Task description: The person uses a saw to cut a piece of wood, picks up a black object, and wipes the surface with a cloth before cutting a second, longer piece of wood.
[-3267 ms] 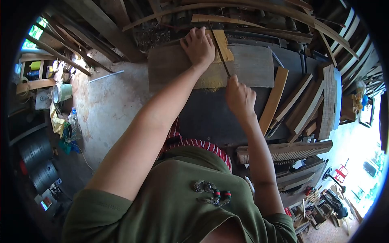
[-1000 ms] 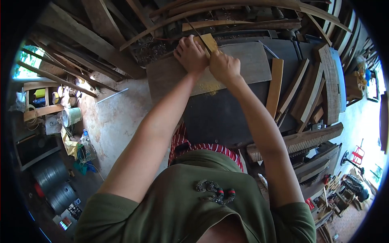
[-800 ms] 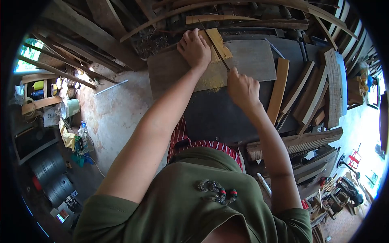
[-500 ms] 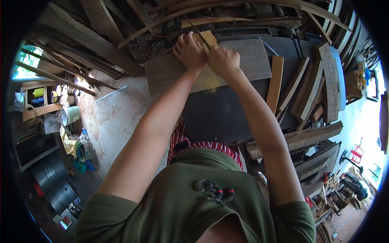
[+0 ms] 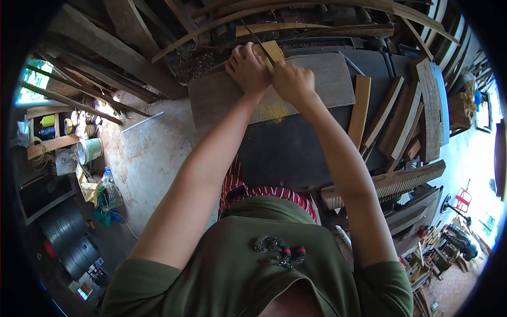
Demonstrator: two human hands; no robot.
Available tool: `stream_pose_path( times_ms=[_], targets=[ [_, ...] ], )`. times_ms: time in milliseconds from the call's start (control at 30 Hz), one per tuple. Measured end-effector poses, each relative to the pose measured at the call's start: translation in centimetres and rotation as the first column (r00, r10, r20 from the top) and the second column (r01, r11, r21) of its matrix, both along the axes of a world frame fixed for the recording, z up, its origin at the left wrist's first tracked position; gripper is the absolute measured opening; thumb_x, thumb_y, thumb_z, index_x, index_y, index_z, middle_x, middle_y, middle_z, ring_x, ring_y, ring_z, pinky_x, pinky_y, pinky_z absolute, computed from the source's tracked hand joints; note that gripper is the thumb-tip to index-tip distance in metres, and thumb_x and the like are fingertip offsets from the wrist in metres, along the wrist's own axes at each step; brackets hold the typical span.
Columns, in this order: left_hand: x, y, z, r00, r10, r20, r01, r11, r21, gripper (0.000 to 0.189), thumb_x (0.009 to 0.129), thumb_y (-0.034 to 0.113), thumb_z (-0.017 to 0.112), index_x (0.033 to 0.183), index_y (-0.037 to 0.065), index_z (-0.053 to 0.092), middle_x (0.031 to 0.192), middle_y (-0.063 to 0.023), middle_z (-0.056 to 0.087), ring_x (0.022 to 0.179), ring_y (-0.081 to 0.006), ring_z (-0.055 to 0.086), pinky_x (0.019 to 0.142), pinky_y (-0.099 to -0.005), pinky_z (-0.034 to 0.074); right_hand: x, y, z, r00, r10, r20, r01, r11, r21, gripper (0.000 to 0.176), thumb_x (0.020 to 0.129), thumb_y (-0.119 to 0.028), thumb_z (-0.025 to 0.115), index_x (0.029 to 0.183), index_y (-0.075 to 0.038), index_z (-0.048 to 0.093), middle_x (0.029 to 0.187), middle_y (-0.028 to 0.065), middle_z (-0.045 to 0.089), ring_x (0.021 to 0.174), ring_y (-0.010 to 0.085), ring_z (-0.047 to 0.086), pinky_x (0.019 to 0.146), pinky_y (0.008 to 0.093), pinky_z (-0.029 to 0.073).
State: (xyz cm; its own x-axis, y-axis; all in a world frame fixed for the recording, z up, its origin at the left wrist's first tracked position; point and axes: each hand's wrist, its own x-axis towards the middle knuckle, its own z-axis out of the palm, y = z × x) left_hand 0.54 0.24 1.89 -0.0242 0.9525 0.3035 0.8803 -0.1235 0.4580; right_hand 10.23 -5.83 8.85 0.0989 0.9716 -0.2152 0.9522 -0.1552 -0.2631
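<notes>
On a grey-brown board (image 5: pixel 327 87) lies a yellowish wood block (image 5: pixel 272 49), partly hidden by the hands. My left hand (image 5: pixel 247 68) presses on the block's left side, its fingers bent together at the edge. My right hand (image 5: pixel 292 80) is closed round the near end of a thin dark tool (image 5: pixel 255 38), which slants across the block toward the upper left. The grip hides the tool's handle. Yellow dust (image 5: pixel 272 112) lies on the board below the hands, near its front edge.
The board rests on a dark table (image 5: pixel 285 153). A yellowish strip (image 5: pixel 360 108) and several curved wood pieces lie at the right. Long planks (image 5: pixel 127 42) lean at the upper left. A bucket (image 5: pixel 90 150) stands at the left. Another person (image 5: pixel 460 238) is far off at the lower right.
My right hand has shifted very slightly down and to the right with the dark tool. My left hand stays on the block.
</notes>
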Motion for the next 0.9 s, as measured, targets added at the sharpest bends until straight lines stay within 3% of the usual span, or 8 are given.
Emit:
stream_pose_path(
  times_ms=[33, 133, 367, 500, 567, 700, 767, 900],
  targets=[
    [-0.1, 0.0, -0.3, 1.0, -0.009, 0.017, 0.008, 0.999, 0.047, 0.031, 0.095, 0.019, 0.051, 0.126, 0.014, 0.054, 0.128, -0.01, 0.048, 0.124, -0.0297, 0.043, 0.108, -0.0482, 0.026, 0.0, -1.9, 0.2, 1.0, -0.015, 0.02, 0.013, 0.998, 0.055, 0.017, 0.087, -0.017, 0.056, 0.097, -0.006, 0.063, 0.081, 0.0128, 0.073, 0.084, 0.031, 0.072, 0.072, 0.0403, 0.056],
    [-0.5, -0.1, -0.7, 1.0, -0.002, 0.023, 0.001, 0.998, 0.06, 0.032, 0.095, 0.022, 0.05, 0.126, 0.015, 0.054, 0.129, -0.0099, 0.048, 0.124, -0.0302, 0.044, 0.107, -0.0482, 0.027, 0.1, -5.0, 1.7, 0.999, -0.022, 0.049, 0.026, 0.995, -0.093, 0.017, 0.087, -0.017, 0.055, 0.097, -0.006, 0.063, 0.083, 0.0137, 0.073, 0.083, 0.0314, 0.072, 0.072, 0.0409, 0.056],
    [-0.1, 0.1, -1.0, 0.999, 0.019, 0.03, -0.023, 0.993, 0.118, 0.031, 0.093, 0.019, 0.052, 0.122, 0.012, 0.057, 0.126, -0.0108, 0.05, 0.121, -0.0307, 0.044, 0.106, -0.0495, 0.027, -0.4, 0.9, -0.6, 1.0, -0.009, 0.01, 0.008, 0.999, 0.048, 0.015, 0.087, -0.016, 0.051, 0.092, -0.005, 0.061, 0.087, 0.0179, 0.072, 0.082, 0.0331, 0.072, 0.069, 0.0431, 0.056],
    [-0.2, 0.1, -0.6, 0.998, -0.004, 0.056, -0.001, 0.996, 0.09, 0.03, 0.093, 0.02, 0.052, 0.122, 0.013, 0.056, 0.125, -0.0102, 0.05, 0.122, -0.03, 0.044, 0.107, -0.0494, 0.027, -0.1, -4.2, 0.4, 0.999, -0.017, 0.048, 0.014, 0.997, 0.07, 0.015, 0.088, -0.016, 0.051, 0.092, -0.005, 0.06, 0.086, 0.0181, 0.072, 0.082, 0.0334, 0.072, 0.069, 0.0434, 0.056],
    [-0.3, 0.2, -1.1, 1.0, 0.007, -0.003, -0.007, 0.996, 0.085, 0.031, 0.096, 0.023, 0.049, 0.125, 0.016, 0.055, 0.127, -0.0097, 0.049, 0.122, -0.0306, 0.045, 0.106, -0.0482, 0.028, 0.3, -7.9, 1.5, 0.996, -0.074, 0.043, 0.078, 0.993, -0.088, 0.015, 0.089, -0.017, 0.051, 0.094, -0.006, 0.06, 0.086, 0.0179, 0.072, 0.081, 0.033, 0.072, 0.069, 0.0438, 0.056],
    [-0.3, 0.1, -0.9, 1.0, -0.015, 0.004, 0.014, 0.996, 0.086, 0.03, 0.096, 0.022, 0.049, 0.125, 0.016, 0.055, 0.127, -0.0102, 0.05, 0.121, -0.0314, 0.046, 0.105, -0.048, 0.028, 0.4, -8.7, 1.7, 0.993, -0.115, 0.04, 0.119, 0.986, -0.115, 0.015, 0.089, -0.017, 0.05, 0.095, -0.006, 0.059, 0.083, 0.018, 0.072, 0.078, 0.0341, 0.072, 0.068, 0.0444, 0.056],
    [-0.4, 0.0, -1.0, 1.0, -0.023, 0.015, 0.021, 0.994, 0.11, 0.029, 0.096, 0.022, 0.049, 0.124, 0.016, 0.056, 0.128, -0.0103, 0.049, 0.121, -0.0317, 0.046, 0.105, -0.0479, 0.029, 0.2, -5.6, -0.4, 0.998, -0.058, -0.011, 0.058, 0.997, 0.055, 0.015, 0.093, -0.018, 0.047, 0.096, -0.006, 0.055, 0.077, 0.0211, 0.069, 0.073, 0.0398, 0.069, 0.065, 0.051, 0.054],
    [-0.2, -0.1, -1.0, 1.0, -0.016, 0.006, 0.015, 0.993, 0.12, 0.03, 0.097, 0.023, 0.049, 0.125, 0.015, 0.055, 0.128, -0.0105, 0.049, 0.121, -0.0315, 0.046, 0.105, -0.0479, 0.029, -0.4, -3.0, -1.6, 0.997, -0.075, 0.019, 0.071, 0.984, 0.161, 0.013, 0.087, -0.014, 0.052, 0.094, -0.006, 0.06, 0.077, 0.0173, 0.071, 0.074, 0.0354, 0.071, 0.067, 0.0449, 0.055]
  ],
)
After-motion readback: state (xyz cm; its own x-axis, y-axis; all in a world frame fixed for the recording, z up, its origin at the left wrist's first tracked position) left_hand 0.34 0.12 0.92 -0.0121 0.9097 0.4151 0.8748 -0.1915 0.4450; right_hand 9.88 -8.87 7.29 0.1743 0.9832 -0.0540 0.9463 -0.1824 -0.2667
